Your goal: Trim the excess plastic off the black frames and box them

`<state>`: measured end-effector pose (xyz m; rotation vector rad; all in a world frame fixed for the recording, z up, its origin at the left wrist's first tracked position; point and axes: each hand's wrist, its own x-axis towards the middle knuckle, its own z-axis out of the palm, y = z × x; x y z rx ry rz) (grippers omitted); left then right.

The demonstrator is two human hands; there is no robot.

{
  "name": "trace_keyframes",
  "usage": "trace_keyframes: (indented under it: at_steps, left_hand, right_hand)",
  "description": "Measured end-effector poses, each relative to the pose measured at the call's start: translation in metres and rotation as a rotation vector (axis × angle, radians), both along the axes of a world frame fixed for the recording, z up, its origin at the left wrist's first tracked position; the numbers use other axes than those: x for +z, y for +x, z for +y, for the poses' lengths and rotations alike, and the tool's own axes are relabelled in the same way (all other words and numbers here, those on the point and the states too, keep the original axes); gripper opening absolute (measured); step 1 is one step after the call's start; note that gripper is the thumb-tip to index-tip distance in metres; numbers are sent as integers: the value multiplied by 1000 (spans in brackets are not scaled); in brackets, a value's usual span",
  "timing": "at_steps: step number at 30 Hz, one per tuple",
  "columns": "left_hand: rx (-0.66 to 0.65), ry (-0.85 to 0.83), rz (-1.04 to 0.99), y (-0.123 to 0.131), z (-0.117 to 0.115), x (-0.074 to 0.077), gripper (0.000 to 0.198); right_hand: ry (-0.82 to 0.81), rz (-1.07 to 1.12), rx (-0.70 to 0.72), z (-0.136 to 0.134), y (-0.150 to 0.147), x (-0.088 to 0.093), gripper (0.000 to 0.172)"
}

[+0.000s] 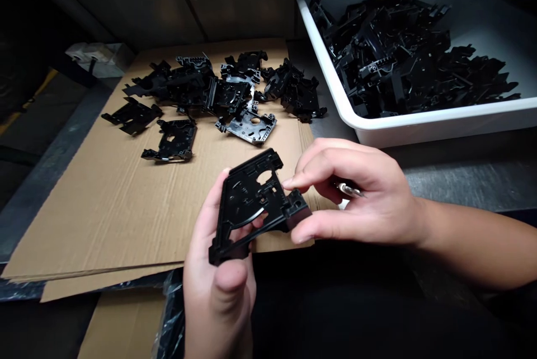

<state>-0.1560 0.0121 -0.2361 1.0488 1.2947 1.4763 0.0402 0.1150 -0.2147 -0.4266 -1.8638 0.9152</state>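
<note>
My left hand (218,286) grips a flat black plastic bracket (251,202) from below, thumb on its lower left corner and fingers behind it. My right hand (361,197) pinches the bracket's right end between thumb and forefinger. A small metal tool tip (350,190) pokes out from under the right fingers. The bracket is tilted and held above the near edge of a cardboard sheet (104,213).
Several more black brackets lie in a loose pile (218,88) at the far side of the cardboard. A white bin (419,124) at the right holds a heap of the same parts (403,57). A small grey object (98,57) sits at the back left.
</note>
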Motion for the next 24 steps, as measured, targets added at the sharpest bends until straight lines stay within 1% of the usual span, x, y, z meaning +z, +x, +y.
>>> trace_keyframes:
  at_steps: [2, 3, 5, 8, 10, 15, 19, 24]
  left_hand:
    - [-12, 40, -41, -7, 0, 1, 94]
    - [-11, 70, -24, -11, -1, 3, 96]
    - [0, 153, 96, -18, -3, 7, 102]
    - [-6, 302, 323, -27, -8, 10, 103]
    - [-11, 349, 396, -31, -11, 10, 104]
    - [-82, 332, 386, -39, -12, 5, 110]
    - [-121, 319, 366, -41, -10, 5, 110]
    - [-105, 356, 351, -42, -7, 5, 110]
  right_hand:
    - [2, -22, 18, 1, 0, 0, 35]
    - [3, -36, 32, 1, 0, 1, 33]
    - [24, -64, 66, 1, 0, 0, 31]
    - [85, -103, 95, 1, 0, 0, 25]
    - [118, -126, 93, 0, 1, 0, 21]
    - [149, -168, 79, -3, 3, 0, 23]
    - [141, -181, 86, -4, 4, 0, 24]
    - [146, -196, 82, -4, 4, 1, 27]
